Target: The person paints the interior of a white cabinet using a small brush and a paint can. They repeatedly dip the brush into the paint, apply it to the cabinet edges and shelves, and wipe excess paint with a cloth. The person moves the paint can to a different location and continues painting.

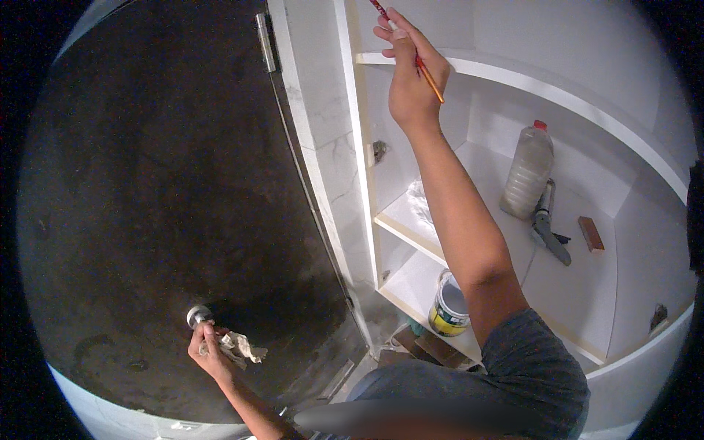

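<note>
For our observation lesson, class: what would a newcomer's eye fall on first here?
The large dark door fills the left side, with the left hand holding a crumpled cloth at its round knob, low down. Top centre, the right hand holds a slim red-and-orange stick before white shelving.

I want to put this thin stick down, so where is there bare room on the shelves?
Bare: the middle shelf between the grey tool, reddish block and front edge; the lower shelf left of the paint can. Crowded: where the bottle and grey tool sit close together. The right forearm hides part of both.
</note>
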`<state>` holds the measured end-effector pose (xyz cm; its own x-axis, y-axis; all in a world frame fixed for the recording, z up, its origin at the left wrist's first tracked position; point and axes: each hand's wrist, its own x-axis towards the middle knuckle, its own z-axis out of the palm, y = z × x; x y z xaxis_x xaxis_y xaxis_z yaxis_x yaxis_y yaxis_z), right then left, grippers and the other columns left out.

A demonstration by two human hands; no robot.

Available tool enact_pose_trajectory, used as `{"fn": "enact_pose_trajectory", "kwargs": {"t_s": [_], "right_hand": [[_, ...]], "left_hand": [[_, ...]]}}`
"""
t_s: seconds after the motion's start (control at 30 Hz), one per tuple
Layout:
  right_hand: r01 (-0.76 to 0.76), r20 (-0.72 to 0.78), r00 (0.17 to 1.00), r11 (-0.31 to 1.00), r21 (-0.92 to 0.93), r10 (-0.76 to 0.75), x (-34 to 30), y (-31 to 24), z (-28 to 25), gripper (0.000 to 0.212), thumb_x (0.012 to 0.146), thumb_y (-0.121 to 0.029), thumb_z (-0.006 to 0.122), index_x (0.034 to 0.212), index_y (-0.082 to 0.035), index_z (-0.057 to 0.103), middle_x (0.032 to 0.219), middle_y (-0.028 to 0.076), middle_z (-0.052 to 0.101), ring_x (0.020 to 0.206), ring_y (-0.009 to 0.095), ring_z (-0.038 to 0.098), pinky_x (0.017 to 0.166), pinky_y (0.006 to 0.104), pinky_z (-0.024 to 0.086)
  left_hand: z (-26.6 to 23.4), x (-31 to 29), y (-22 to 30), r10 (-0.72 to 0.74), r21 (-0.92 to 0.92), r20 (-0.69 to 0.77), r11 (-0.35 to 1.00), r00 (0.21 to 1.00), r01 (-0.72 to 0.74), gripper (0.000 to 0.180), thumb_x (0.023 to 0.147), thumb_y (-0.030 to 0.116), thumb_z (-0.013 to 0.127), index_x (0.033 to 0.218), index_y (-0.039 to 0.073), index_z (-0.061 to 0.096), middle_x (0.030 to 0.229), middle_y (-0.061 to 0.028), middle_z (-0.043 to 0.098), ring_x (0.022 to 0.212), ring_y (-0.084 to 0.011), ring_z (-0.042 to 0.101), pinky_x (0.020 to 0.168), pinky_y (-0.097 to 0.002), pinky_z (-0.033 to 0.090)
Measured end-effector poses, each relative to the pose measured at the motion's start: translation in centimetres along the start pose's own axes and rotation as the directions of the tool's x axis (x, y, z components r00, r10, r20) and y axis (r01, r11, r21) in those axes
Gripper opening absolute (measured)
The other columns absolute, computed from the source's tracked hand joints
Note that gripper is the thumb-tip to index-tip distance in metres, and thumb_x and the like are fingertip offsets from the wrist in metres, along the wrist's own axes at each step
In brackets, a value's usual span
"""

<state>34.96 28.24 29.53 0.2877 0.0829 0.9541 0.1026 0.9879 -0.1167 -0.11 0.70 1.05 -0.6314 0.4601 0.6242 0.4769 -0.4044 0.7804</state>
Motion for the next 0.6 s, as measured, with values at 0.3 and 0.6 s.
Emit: {"fn": "enact_pose_trajectory", "kwargs": {"t_s": [0.3, 0.6], "right_hand": [[-0.062, 0.03, 0.998, 0.998, -0.022, 0.063, -0.8, 0.9, -1.0, 0.035, 0.105, -0.012, 0.043, 0.133, -0.002, 0.063, 0.12, 0.016, 0.071, 0.113, 0.025, 0.07, 0.084, 0.0321, 0.055], [-0.062, -0.04, 0.997, 0.987, 0.149, 0.069, -0.1, 1.0, -0.6, 0.034, 0.103, -0.02, 0.053, 0.131, -0.005, 0.065, 0.115, 0.014, 0.072, 0.099, 0.021, 0.066, 0.084, 0.033, 0.052]], "left_hand": [[0.8, -0.1, 1.1, 0.014, -0.009, -0.023, 1.0, 1.0, -0.014, 0.028, 0.1, 0.024, 0.064, 0.094, -0.003, 0.069, 0.072, -0.0062, 0.065, 0.063, -0.0118, 0.059, 0.06, -0.0252, 0.044], [0.2, 0.0, 0.0, 0.013, -0.032, -0.002, 0.999, 1.0, -0.013, 0.027, 0.1, 0.022, 0.063, 0.094, -0.003, 0.069, 0.073, -0.0061, 0.064, 0.063, -0.0108, 0.058, 0.06, -0.025, 0.044]]}}
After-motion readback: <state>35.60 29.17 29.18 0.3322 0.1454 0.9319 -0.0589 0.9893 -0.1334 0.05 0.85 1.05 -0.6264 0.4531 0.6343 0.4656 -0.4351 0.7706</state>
